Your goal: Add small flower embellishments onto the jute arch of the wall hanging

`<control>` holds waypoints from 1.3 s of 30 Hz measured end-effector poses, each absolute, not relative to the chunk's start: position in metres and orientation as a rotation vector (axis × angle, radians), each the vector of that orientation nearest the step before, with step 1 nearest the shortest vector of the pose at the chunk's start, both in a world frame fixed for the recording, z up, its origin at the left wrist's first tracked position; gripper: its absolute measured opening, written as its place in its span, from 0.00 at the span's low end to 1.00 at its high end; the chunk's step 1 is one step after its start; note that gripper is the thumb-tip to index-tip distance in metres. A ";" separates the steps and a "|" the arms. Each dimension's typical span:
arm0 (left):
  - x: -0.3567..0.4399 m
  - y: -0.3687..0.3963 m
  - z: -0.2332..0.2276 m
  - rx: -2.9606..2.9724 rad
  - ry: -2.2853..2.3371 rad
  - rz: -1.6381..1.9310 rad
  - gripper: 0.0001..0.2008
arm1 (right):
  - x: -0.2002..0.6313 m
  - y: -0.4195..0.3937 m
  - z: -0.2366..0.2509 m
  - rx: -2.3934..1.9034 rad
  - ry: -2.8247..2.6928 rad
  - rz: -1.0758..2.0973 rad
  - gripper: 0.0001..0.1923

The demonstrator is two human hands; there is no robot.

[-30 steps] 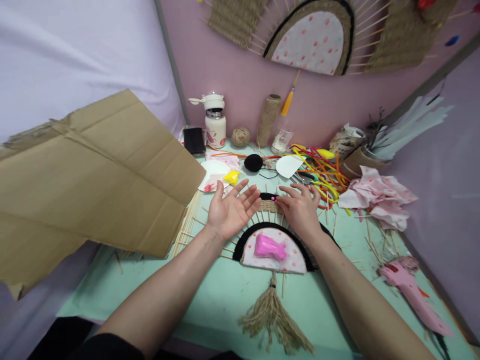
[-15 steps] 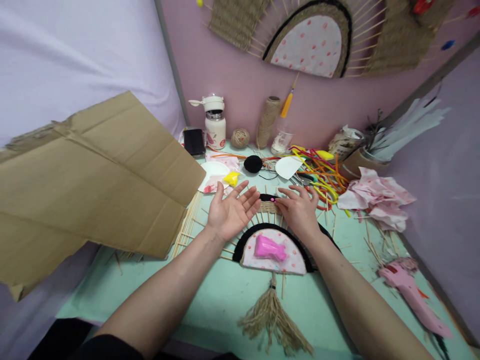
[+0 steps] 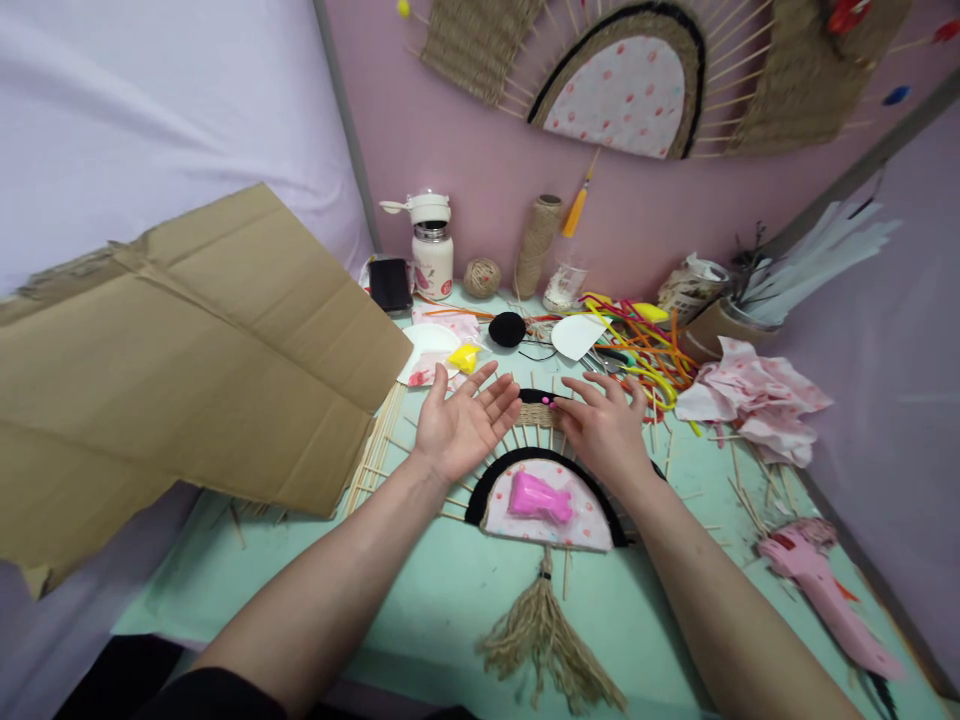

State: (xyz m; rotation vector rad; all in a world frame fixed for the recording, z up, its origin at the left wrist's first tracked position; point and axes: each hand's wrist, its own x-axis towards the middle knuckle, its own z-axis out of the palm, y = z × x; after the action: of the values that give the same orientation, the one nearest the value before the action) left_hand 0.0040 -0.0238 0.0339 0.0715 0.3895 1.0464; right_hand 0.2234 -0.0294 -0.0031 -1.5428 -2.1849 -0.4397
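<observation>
My left hand (image 3: 466, 425) is open, palm up, with the fingers spread and nothing on the palm. My right hand (image 3: 604, 425) pinches a tiny pink ball (image 3: 554, 404) at the black outer band (image 3: 532, 394) of a half-round fan. Another pink dot sits on that band just left of the fingertips. The fan has a woven twine strip, thin sticks, a black inner arc and a spotted half-circle (image 3: 517, 528). On the half-circle lies a pink clay packet (image 3: 540, 497). A twine tassel (image 3: 547, 635) hangs towards me. My right hand and forearm cover the fan's right side.
Left stands a large cardboard sheet (image 3: 217, 350). Behind are a bottle (image 3: 433, 262), twine ball (image 3: 482, 278), black ball (image 3: 508, 329), yellow packet (image 3: 463, 357) and coloured stems (image 3: 656, 360). At right are crumpled spotted paper (image 3: 750, 400) and a pink glue gun (image 3: 825, 595).
My right hand has moved slightly to the right along the black band, and more of the pink shows by its fingertips. My left hand has stayed put.
</observation>
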 end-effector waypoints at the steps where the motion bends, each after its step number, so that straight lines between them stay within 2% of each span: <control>1: 0.004 -0.024 0.034 0.071 0.392 1.047 0.31 | 0.223 -0.031 -0.002 -1.537 -2.202 -0.447 0.09; 23: 0.004 -0.024 0.034 0.083 0.394 1.044 0.31 | 0.220 -0.031 -0.008 -1.528 -2.244 -0.448 0.11; 31: 0.006 -0.024 0.036 0.165 0.467 1.038 0.30 | 0.222 -0.031 0.003 -1.485 -2.163 -0.407 0.10; 33: 0.009 -0.027 0.036 0.336 0.565 1.036 0.25 | 0.226 -0.031 0.009 -1.477 -2.121 -0.403 0.10; 36: 0.014 -0.039 0.035 0.923 0.760 1.025 0.17 | 0.234 -0.036 0.018 -1.493 -2.013 -0.373 0.11; 39: 0.017 -0.055 0.030 1.662 0.783 0.861 0.26 | 0.242 -0.044 0.024 -1.503 -1.940 -0.266 0.11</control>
State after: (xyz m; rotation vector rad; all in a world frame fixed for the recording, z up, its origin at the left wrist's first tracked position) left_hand 0.0169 -0.0545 0.0304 1.6615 0.7834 0.8608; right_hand 0.2416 -0.0444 0.0241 -1.5029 -1.9405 -0.2655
